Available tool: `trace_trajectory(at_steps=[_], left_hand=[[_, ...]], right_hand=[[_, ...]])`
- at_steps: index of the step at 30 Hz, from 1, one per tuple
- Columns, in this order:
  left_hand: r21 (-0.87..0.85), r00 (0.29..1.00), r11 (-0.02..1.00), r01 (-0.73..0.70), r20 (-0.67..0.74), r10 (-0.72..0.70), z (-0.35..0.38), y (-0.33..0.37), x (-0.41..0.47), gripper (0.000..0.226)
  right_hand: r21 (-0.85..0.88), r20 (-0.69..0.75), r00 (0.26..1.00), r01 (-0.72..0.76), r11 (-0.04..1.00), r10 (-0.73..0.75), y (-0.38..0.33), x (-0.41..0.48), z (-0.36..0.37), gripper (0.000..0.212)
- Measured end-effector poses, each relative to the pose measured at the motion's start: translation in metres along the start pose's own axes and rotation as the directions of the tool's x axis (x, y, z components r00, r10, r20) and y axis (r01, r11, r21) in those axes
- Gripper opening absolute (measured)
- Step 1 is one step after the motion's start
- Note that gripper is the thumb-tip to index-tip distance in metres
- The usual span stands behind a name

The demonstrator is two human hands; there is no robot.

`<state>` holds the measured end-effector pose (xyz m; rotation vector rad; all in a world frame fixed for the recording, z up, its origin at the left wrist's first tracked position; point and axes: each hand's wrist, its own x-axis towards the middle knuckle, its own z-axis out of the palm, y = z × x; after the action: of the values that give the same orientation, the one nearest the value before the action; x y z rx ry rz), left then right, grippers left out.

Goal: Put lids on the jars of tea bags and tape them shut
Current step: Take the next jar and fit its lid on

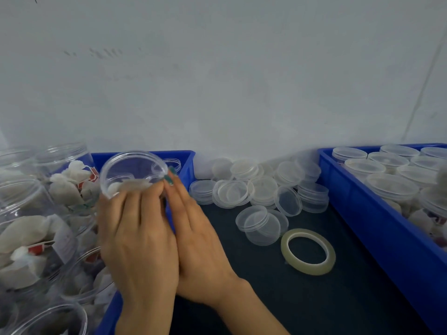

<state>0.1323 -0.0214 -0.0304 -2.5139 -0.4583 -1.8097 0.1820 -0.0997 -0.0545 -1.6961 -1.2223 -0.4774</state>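
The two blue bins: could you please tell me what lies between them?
In the head view, a dark mat lies between the left bin and right bin, bearing loose clear lids, a tape roll and the right hand.

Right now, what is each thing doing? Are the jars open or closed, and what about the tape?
Held jar: tilted, in both hands; lid unclear.
Left hand: grips the held jar.
Right hand: fingers fairly straight, pressing the held jar.
Jars in left bin: open, no lids.
Jars in right bin: lids on.
Loose lids: piled on the mat.
Tape roll: lying flat, untouched.
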Motion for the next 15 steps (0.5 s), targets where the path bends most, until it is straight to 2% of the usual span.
trace_trajectory(at_steps=[3,5,8,12,15], left_hand=[[-0.158,1.0,0.987,-0.001,-0.003,0.001,-0.003,0.025,-0.003,0.02],[-0.269,0.997,0.963,0.033,0.077,-0.013,-0.004,0.041,-0.008,0.028],[-0.376,0.974,0.925,0.047,0.223,0.042,-0.001,0.057,-0.018,0.037],[-0.436,0.946,0.9,-0.017,0.286,0.156,0.006,0.068,-0.027,0.025],[-0.445,0.931,0.895,-0.023,0.316,0.181,0.017,0.068,-0.036,0.025]], right_hand=[[-0.044,-0.141,0.989,-0.041,0.998,0.034,0.002,-0.007,-0.011,0.071],[-0.107,-0.216,0.971,-0.125,0.986,0.099,0.007,-0.015,-0.023,0.061],[-0.179,-0.244,0.945,-0.264,0.948,0.217,0.024,-0.038,-0.043,0.069],[-0.064,-0.175,0.905,-0.404,0.912,0.389,0.046,-0.072,-0.06,0.096],[0.04,-0.14,0.893,-0.427,0.903,0.428,0.052,-0.086,-0.064,0.103]])
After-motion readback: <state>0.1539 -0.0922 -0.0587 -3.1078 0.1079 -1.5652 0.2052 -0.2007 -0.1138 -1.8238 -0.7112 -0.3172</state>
